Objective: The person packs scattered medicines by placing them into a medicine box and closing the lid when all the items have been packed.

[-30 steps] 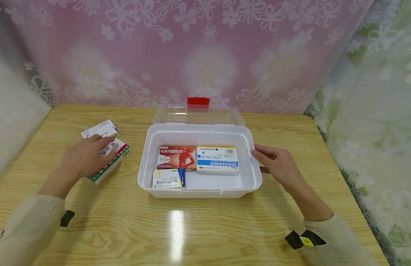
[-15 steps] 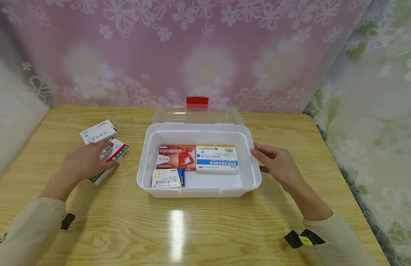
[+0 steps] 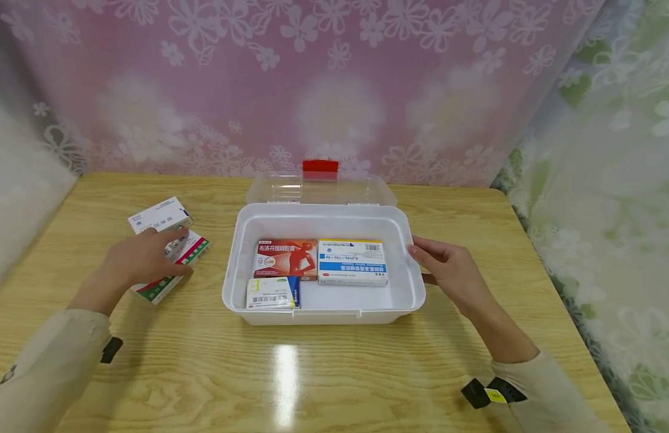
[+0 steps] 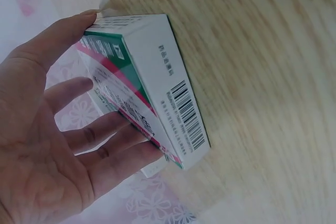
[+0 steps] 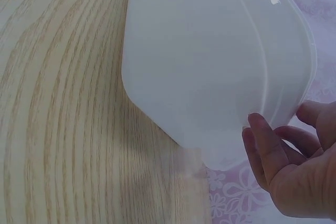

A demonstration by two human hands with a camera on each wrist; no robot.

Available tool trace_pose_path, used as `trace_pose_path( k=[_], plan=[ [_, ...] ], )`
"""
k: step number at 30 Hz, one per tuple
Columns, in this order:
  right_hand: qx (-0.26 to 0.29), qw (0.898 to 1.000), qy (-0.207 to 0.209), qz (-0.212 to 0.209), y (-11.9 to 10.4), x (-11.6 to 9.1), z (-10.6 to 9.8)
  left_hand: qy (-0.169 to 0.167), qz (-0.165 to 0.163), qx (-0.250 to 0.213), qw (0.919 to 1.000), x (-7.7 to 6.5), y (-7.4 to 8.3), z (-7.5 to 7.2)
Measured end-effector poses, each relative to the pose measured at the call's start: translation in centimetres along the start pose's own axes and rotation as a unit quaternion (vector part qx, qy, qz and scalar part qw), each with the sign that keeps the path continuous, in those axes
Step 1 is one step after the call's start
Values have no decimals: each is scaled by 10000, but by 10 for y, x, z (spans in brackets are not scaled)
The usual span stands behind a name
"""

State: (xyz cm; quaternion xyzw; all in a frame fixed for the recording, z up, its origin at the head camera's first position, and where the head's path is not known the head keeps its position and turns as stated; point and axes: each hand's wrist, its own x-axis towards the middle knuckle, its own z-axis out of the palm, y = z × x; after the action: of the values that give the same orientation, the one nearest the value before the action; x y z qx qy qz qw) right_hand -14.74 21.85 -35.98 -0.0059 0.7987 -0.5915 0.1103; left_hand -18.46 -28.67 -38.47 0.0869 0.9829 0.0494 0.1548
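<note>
My left hand (image 3: 142, 261) is over a green, white and red medicine carton (image 4: 126, 77) on the left of the table. In the left wrist view, its thumb is at one edge and its fingertips at the opposite one, holding the carton between them. A white medicine carton (image 3: 161, 214) lies just behind, partly covered by the hand. My right hand (image 3: 455, 270) grips the right rim of a white plastic storage box (image 5: 194, 51), thumb on the rim and fingers against the outer wall. Inside the box lie a red carton (image 3: 285, 258), a white-and-blue carton (image 3: 353, 263) and a smaller white-and-yellow carton (image 3: 269, 293).
The clear lid (image 3: 280, 189) of the storage box, with its red latch (image 3: 320, 166), is swung back behind it. A wooden table (image 3: 339, 373) bears everything. Floral curtains (image 3: 339, 90) hang along its back and sides.
My left hand has shifted slightly toward me, its thumb moving to the carton's near side. The green-edged carton has moved a little. The right hand keeps its hold on the rim.
</note>
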Motion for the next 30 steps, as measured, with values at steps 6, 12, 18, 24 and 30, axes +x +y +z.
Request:
trace_pose_path(
  k=[6, 12, 18, 24, 30],
  plan=[
    [13, 10000, 3, 8, 2, -2, 0, -166, 69, 53, 9998, 2, -1, 1],
    [35, 10000, -32, -42, 2, 0, 1, -181, 50, 64, 9998, 3, -5, 1],
    [43, 10000, -13, 0, 3, -1, 1, -224, 51, -3, 9997, 4, -7, 1],
    [19, 10000, 34, -9, 2, -2, 0, -205, 84, 1, 9998, 6, -6, 2],
    [81, 9999, 48, -40, 2, -1, 1, -204, 127, 41, 9997, 6, -6, 0]
  ],
)
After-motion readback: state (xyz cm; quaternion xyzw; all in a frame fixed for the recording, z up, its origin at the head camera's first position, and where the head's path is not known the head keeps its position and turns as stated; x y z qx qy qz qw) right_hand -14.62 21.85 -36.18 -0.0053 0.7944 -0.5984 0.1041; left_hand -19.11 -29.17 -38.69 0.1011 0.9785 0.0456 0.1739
